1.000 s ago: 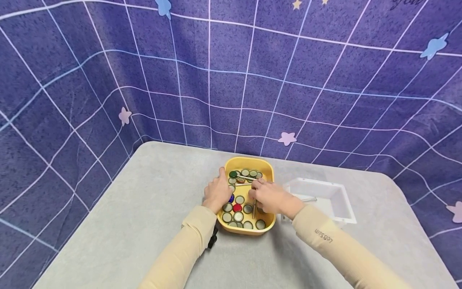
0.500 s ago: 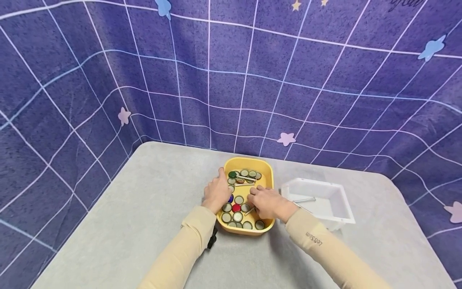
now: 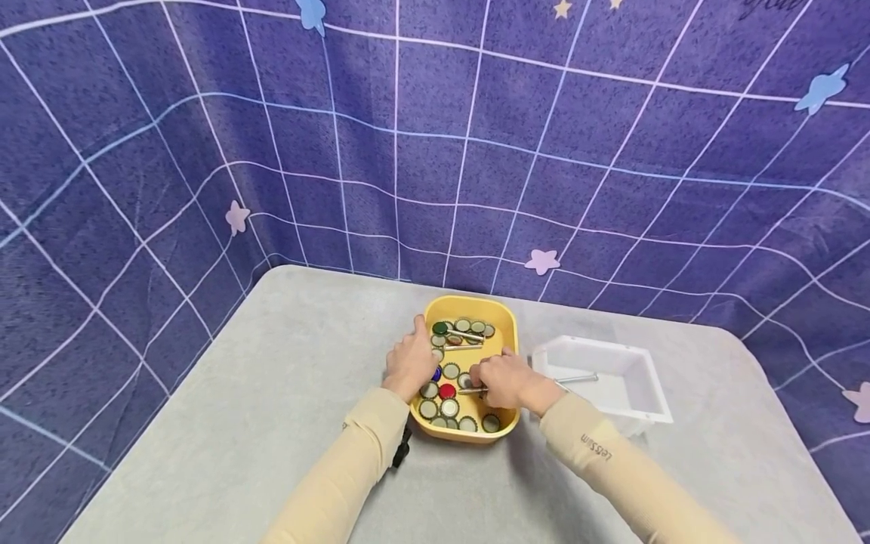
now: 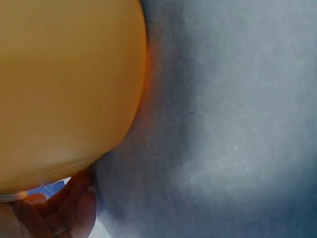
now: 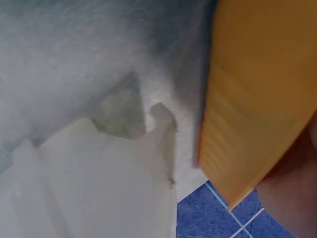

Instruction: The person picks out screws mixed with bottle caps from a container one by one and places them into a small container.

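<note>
My left hand (image 3: pixel 411 358) grips the left wall of a yellow plastic tub (image 3: pixel 469 304). In the left wrist view its curled fingers (image 4: pixel 74 208) show against the tub's outer side. Bottle caps lie in the tub, most with their pale insides up, along with a red cap (image 3: pixel 447 391), a dark green cap (image 3: pixel 439 328) and a partly covered blue one. Reaching over the right rim, my right hand (image 3: pixel 506 380) pinches a silver bolt (image 3: pixel 470 391) low in the tub; the bolt's right end is hidden by the fingers. More silver bolts (image 3: pixel 464 347) lie toward the back.
A white plastic bin (image 3: pixel 655 385) stands right of the tub, partly behind the right forearm, with a silver bolt (image 3: pixel 578 378) in it. The grey table (image 3: pixel 285 363) meets a blue gridded curtain (image 3: pixel 435 174) at the back and sides.
The bolt at my right hand has turned from pointing toward me to lying crosswise. A cap beside the fingers has shifted backward. My left hand stays on the tub.
</note>
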`<act>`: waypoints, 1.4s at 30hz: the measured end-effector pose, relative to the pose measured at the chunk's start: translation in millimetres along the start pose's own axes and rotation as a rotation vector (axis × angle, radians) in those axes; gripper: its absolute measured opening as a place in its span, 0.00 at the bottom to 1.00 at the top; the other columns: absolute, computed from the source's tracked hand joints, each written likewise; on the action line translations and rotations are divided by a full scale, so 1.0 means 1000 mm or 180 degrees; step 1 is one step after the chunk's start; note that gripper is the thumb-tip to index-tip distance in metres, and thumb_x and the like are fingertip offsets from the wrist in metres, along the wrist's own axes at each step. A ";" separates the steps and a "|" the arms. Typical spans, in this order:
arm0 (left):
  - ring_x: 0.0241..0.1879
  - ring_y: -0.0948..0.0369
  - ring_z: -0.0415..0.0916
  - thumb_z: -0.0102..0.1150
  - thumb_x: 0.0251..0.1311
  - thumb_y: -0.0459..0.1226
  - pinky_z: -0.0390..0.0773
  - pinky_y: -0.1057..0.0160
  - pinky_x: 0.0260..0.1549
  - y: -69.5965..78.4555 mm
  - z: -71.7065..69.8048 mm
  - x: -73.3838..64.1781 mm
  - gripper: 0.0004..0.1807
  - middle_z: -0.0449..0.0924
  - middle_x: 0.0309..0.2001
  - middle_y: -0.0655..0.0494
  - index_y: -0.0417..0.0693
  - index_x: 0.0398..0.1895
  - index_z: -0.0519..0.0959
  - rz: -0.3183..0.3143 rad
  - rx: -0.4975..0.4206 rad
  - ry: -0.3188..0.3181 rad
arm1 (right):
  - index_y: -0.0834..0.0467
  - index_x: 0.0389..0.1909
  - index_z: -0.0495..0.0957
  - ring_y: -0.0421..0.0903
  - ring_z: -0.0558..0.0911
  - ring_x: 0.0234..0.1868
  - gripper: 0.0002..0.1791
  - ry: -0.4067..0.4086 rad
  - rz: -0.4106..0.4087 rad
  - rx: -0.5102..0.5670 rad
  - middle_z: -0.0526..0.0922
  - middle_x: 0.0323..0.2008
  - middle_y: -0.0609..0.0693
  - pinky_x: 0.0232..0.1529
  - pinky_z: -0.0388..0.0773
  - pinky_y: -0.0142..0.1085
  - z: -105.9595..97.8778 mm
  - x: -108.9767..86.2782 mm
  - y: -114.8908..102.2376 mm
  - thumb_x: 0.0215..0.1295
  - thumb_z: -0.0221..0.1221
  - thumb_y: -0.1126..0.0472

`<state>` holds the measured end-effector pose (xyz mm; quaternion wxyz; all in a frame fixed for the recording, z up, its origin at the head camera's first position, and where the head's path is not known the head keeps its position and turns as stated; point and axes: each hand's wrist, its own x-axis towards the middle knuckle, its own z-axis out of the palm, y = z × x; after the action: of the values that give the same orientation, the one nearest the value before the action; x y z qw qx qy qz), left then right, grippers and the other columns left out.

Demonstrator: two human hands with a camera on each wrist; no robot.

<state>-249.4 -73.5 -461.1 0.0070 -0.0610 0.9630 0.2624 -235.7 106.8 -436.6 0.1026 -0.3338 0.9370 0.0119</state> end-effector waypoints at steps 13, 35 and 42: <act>0.41 0.41 0.83 0.61 0.60 0.37 0.79 0.44 0.40 0.002 -0.003 -0.001 0.34 0.83 0.45 0.39 0.49 0.67 0.57 0.0004 0.0021 0.0001 | 0.50 0.19 0.75 0.43 0.75 0.25 0.17 0.0223 0.0086 0.0319 0.76 0.19 0.42 0.35 0.70 0.42 -0.001 0.003 0.003 0.51 0.71 0.47; 0.41 0.39 0.83 0.62 0.59 0.37 0.79 0.42 0.39 -0.001 0.000 -0.001 0.33 0.84 0.45 0.37 0.49 0.65 0.59 0.0004 0.0002 0.0036 | 0.56 0.33 0.79 0.39 0.73 0.23 0.10 0.0733 0.0053 0.1099 0.80 0.24 0.45 0.26 0.71 0.34 -0.003 0.003 0.005 0.67 0.60 0.52; 0.42 0.39 0.82 0.62 0.59 0.37 0.79 0.42 0.39 0.000 -0.001 -0.002 0.34 0.84 0.45 0.38 0.49 0.66 0.58 0.0006 -0.0005 0.0041 | 0.58 0.36 0.79 0.35 0.73 0.17 0.10 0.0784 0.0085 0.1709 0.81 0.17 0.50 0.24 0.70 0.31 -0.007 0.003 0.009 0.68 0.60 0.54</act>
<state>-247.3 -74.2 -460.4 0.0006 -0.0617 0.9629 0.2627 -244.4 111.1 -430.5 0.0725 -0.2813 0.9163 -0.2758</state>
